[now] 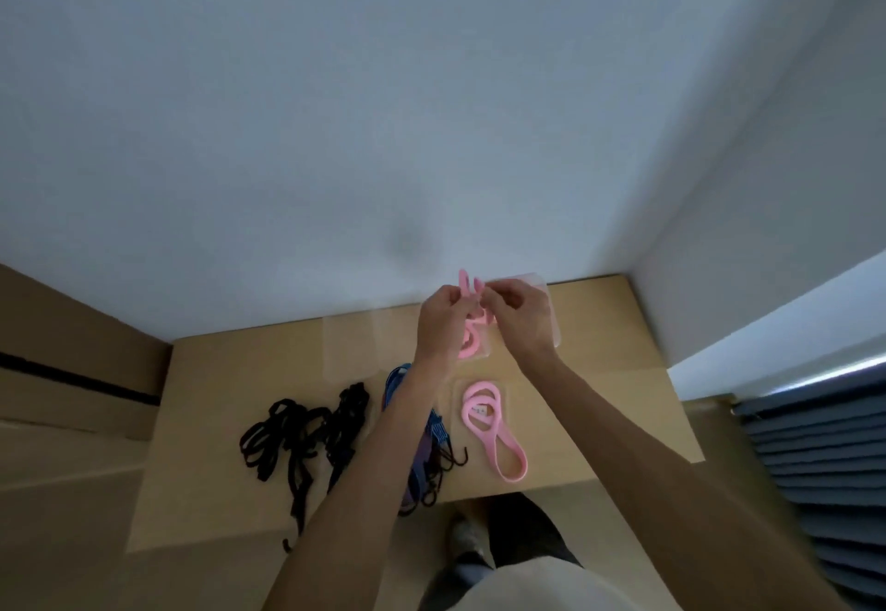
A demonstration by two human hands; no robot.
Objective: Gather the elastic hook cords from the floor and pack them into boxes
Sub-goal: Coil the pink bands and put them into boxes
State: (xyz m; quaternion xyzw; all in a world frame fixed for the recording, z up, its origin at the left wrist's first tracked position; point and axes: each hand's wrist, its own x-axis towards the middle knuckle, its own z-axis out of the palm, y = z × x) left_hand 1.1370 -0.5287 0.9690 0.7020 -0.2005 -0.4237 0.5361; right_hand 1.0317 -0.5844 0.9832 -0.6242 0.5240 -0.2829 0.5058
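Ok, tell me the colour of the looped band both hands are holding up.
Pink. The head view shows the looped band pinched between the left hand and right hand.

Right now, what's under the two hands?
Under the left hand and right hand, which pinch a pink band, a clear box holds a coiled pink band. The hands cover the rest of its contents.

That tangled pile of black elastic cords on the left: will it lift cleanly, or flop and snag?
Probably floppy: the black elastic cords lie in loose, sagging loops on the tan cardboard surface. Likely to snag, since strands cross each other and a hook end trails out. They look thin, so probably light.
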